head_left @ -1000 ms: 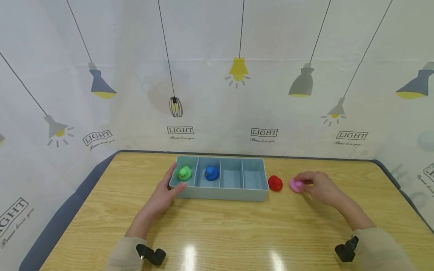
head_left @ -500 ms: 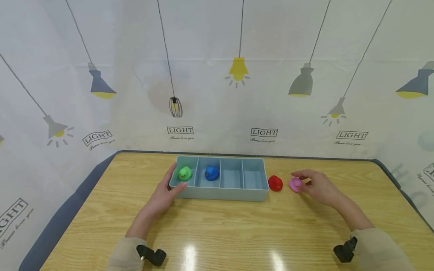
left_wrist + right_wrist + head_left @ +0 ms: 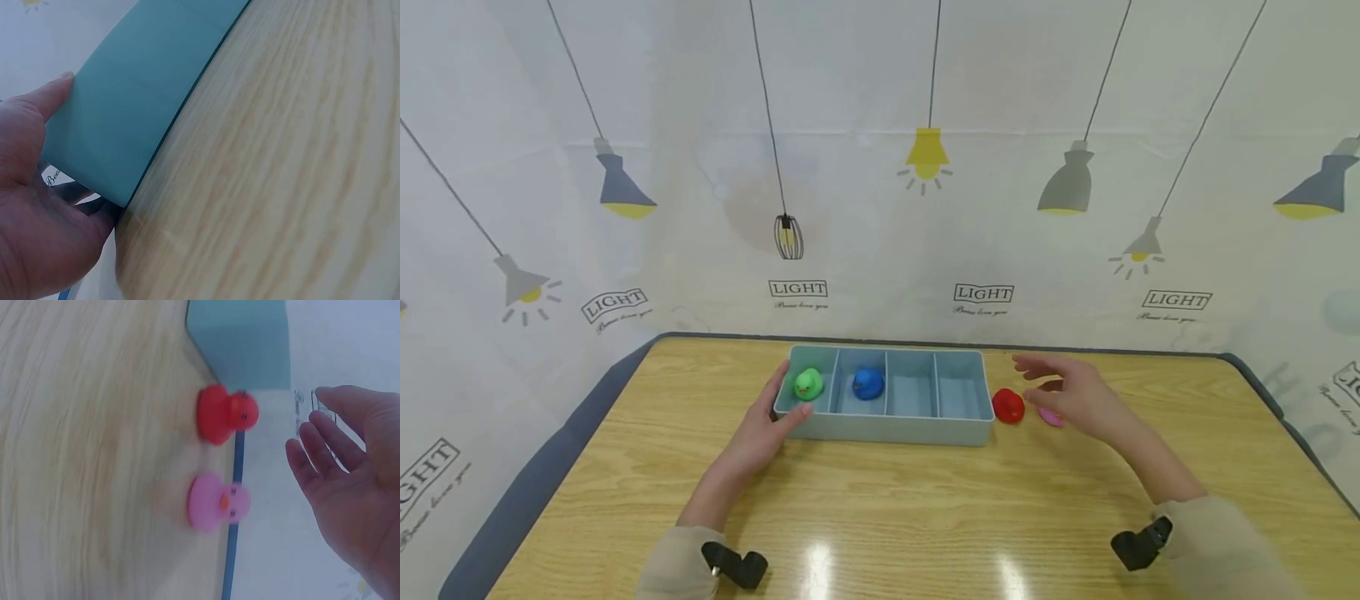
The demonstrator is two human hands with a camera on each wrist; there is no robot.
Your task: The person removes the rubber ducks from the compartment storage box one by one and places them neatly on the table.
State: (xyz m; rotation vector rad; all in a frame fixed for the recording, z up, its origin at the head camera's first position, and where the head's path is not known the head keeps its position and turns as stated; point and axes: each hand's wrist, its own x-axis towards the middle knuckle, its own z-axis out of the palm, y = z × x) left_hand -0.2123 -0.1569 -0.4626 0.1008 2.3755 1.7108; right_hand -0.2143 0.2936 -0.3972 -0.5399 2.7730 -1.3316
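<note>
A pale blue divided box [image 3: 887, 429] stands near the back of the table. My left hand [image 3: 758, 435] holds its left end, thumb at the front rim and fingers along the end wall; the left wrist view shows this hand [image 3: 47, 206] at the box corner [image 3: 134, 106]. Inside, a green toy duck [image 3: 808, 384] occupies the leftmost compartment and a blue one [image 3: 868, 383] the second. Just right of the box sits a red toy duck [image 3: 219, 415], with a pink toy duck [image 3: 212, 503] beside it. Above these two, my right hand [image 3: 1078, 400] hovers with nothing in its fingers, partly hiding the pink duck.
Behind the wooden table [image 3: 880, 508] hangs a white curtain [image 3: 865, 167] printed with lamps and lettering. A dark edge strip [image 3: 730, 336] borders the tabletop. The third and fourth compartments of the box hold no ducks.
My right hand has let go of the pink duck, lifted, and moved left toward the red duck, its fingers spreading. The left hand and the box stay put.
</note>
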